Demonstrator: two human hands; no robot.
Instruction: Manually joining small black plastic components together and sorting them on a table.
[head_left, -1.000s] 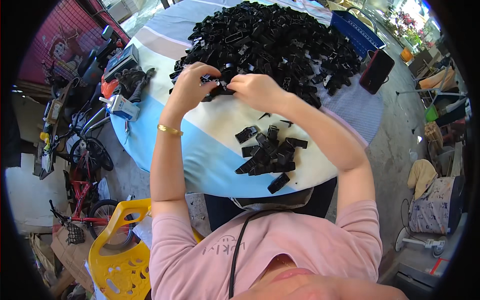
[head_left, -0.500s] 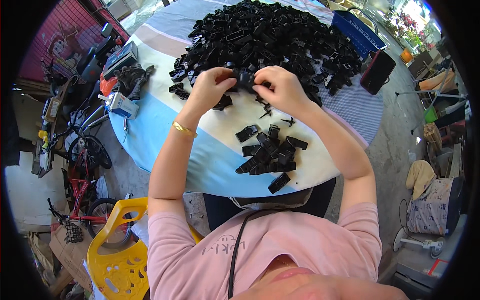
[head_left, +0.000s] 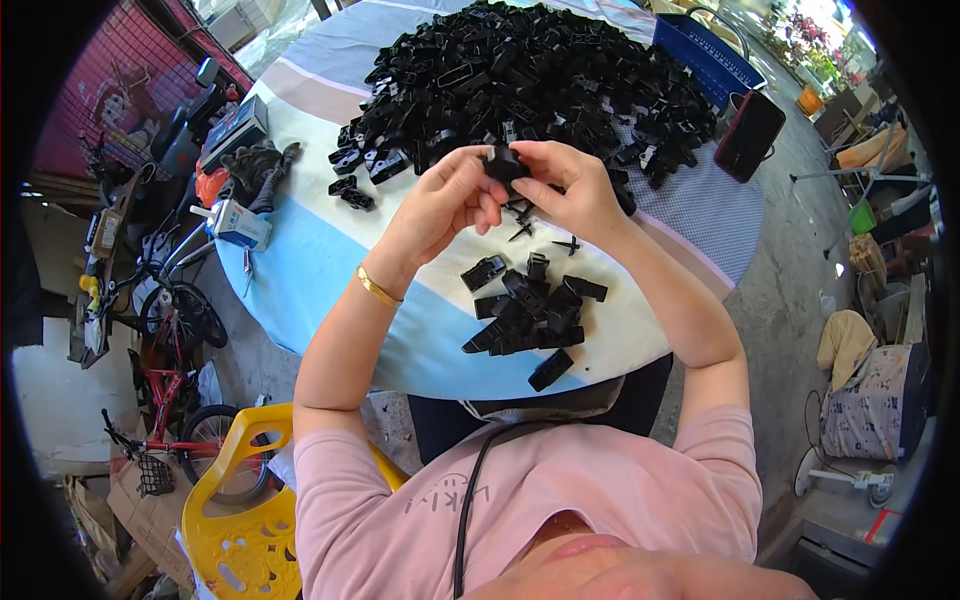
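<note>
A small black plastic part point(head_left: 506, 165) is pinched between both my hands, just in front of a big heap of black plastic parts point(head_left: 480, 80). My left hand point(head_left: 452, 200) grips its left side with thumb and forefinger, the other fingers curled. On its right side, the thumb and fingers of my right hand point(head_left: 568, 188) close on it. Its exact kind is too small to tell. Several thin black pointed pieces point(head_left: 521, 230) lie under my hands. Nearer to me is a small group of black plastic parts point(head_left: 530, 308) on the tablecloth point(head_left: 420, 345).
At the back right stand a blue basket point(head_left: 700, 62) and a phone point(head_left: 750, 137). Along the left table edge lie a box point(head_left: 234, 130), dark gloves point(head_left: 258, 172) and a small white-blue carton point(head_left: 240, 226). A yellow chair point(head_left: 225, 510) is at my left.
Both hands have drawn slightly to the right and the black part now shows more upright between them. The left hand has turned, with its fingers more curled beneath.
</note>
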